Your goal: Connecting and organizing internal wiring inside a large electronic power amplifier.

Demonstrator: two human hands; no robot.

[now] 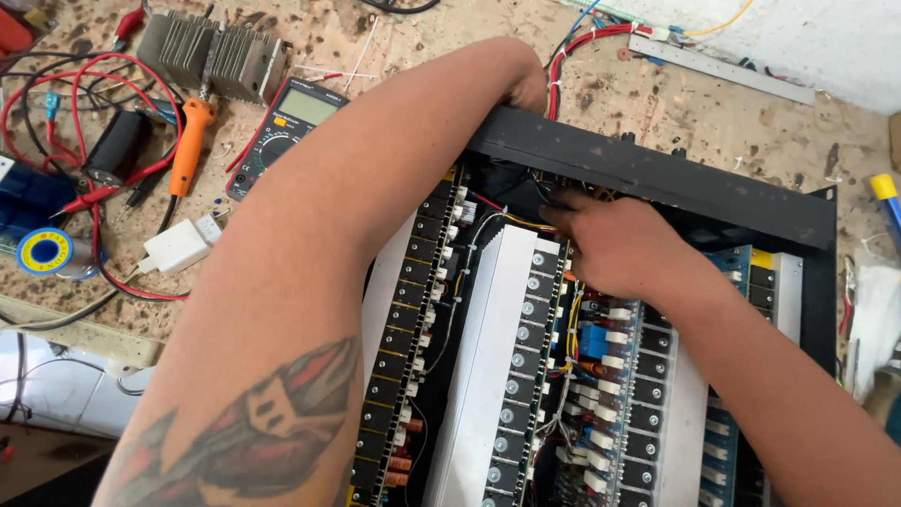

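Right hand in the wiring, left hand on the chassis wall.

The right hand (pixel 615 242) has its fingers bunched, tips buried in the wire bundle (pixel 526 211) just left of it; what they pinch cannot be told. The left hand (pixel 526 86) curls over the far rim of the open amplifier chassis (pixel 657 178), whose board rows run toward the person.

Bench clutter beside the open chassis

A multimeter (pixel 282 131) lies near an orange-handled soldering iron (pixel 190 143), with a finned heatsink (pixel 214 56) above, a white plug adapter (pixel 175 247) below, a solder spool (pixel 44 253) and red test leads (pixel 56 103) at left.
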